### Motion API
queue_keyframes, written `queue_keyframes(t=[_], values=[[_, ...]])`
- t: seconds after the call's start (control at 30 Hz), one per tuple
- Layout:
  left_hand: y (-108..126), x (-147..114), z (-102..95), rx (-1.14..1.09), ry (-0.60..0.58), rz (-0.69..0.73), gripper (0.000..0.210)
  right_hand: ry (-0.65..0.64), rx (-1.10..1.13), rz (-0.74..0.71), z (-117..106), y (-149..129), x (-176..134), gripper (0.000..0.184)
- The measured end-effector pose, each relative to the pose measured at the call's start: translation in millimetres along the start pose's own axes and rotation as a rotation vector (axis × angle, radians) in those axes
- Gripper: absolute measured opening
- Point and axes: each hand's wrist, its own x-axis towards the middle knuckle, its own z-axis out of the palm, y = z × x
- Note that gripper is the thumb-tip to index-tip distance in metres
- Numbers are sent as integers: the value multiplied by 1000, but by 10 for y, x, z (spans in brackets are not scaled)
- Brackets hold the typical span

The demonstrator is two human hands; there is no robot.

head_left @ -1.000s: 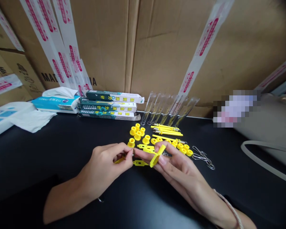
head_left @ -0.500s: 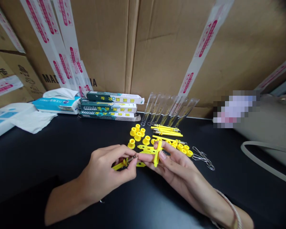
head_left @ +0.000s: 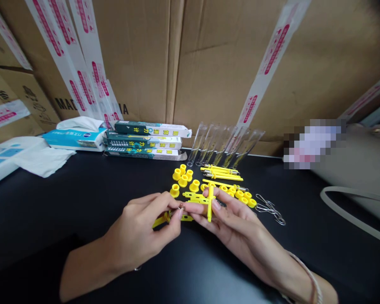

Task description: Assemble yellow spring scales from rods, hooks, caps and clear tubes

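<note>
Above the black table (head_left: 190,266), the left hand (head_left: 142,228) pinched a yellow rod (head_left: 159,221), the right hand (head_left: 240,223) a yellow strip (head_left: 210,207), both probably light, stiff plastic, best gripped mid-length.

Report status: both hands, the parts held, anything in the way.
Left hand holding slim yellow plastic rod, partly hidden. Right hand pinching narrow yellow plastic piece. Flat yellow slotted plastic strips lie just beyond; nothing visibly blocking.
</note>
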Motion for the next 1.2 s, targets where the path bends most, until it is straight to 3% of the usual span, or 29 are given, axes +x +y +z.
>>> queue_keyframes(t=[0.4, 0.7, 0.97, 1.2], values=[[5, -25, 9, 92, 11, -41, 10, -22, 23, 22, 59, -18, -26, 6], [-18, -64, 21, 177, -49, -25, 11, -51, -7, 4, 76, -42, -29, 2], [-13, -55, 18, 157, -52, -7, 12, -15, -7, 28, 53, -25, -17, 7], [27, -26, 19, 157, -18, 38, 9, 98, 131, 54, 28, -5, -3, 14]])
